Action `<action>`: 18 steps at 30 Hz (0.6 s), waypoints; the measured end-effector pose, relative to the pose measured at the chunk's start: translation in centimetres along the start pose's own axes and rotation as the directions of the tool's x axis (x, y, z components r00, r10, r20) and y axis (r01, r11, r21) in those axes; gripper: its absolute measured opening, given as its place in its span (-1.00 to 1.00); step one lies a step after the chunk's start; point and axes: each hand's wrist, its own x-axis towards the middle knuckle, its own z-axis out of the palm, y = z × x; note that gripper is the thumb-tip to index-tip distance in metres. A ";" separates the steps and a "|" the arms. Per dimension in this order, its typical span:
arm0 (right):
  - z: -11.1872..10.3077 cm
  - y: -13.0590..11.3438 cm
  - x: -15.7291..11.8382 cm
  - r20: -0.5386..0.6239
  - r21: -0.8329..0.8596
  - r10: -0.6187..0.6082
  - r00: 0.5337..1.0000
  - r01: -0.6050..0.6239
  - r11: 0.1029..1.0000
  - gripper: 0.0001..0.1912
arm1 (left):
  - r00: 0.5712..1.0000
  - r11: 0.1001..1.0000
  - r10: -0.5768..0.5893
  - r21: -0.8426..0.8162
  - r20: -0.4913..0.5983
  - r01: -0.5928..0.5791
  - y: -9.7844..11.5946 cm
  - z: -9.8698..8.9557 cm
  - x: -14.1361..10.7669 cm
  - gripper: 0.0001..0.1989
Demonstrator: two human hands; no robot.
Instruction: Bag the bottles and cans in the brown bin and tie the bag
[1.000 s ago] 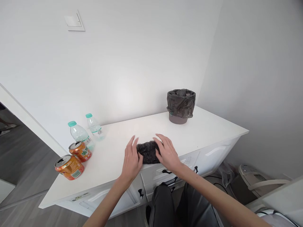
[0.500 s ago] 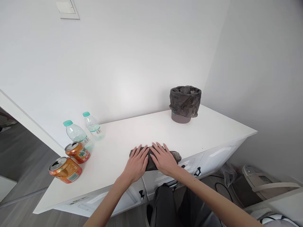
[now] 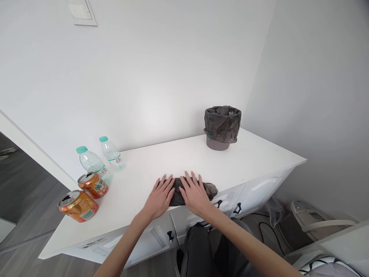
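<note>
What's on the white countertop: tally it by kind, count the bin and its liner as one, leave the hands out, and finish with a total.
Orange cans: 2
Clear bottles with teal caps: 2
Bin with black liner: 1
Loose black plastic bag: 1
Total: 6
</note>
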 end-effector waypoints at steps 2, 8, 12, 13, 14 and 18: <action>-0.4 -2.1 -0.3 -0.044 0.008 0.000 0.999 0.000 1.000 -0.42 | 0.997 0.997 -0.073 -0.011 -0.037 0.073 -0.9 -0.3 -0.7 -0.43; -1.2 -5.5 0.3 0.041 0.095 0.006 0.999 -0.010 0.995 -0.36 | 0.904 0.908 -0.418 -0.055 -0.091 0.414 -3.0 -1.3 -2.6 -0.39; -1.5 -2.8 1.4 0.081 0.083 0.077 0.994 -0.084 0.993 -0.39 | 0.896 0.903 -0.430 -0.069 -0.109 0.425 -3.1 -1.6 -2.8 -0.39; -1.7 -1.8 1.6 0.077 0.079 0.084 0.993 -0.090 0.993 -0.40 | 0.898 0.905 -0.426 -0.067 -0.114 0.420 -3.0 -1.6 -2.7 -0.39; -1.9 -0.6 1.7 0.074 0.073 0.095 0.993 -0.100 0.992 -0.41 | 0.898 0.906 -0.424 -0.063 -0.118 0.419 -2.9 -1.7 -2.7 -0.40; -3.5 4.9 2.1 0.112 0.047 0.137 0.984 -0.143 0.989 -0.43 | 0.894 0.899 -0.439 -0.042 -0.091 0.437 -2.6 -2.0 -2.4 -0.39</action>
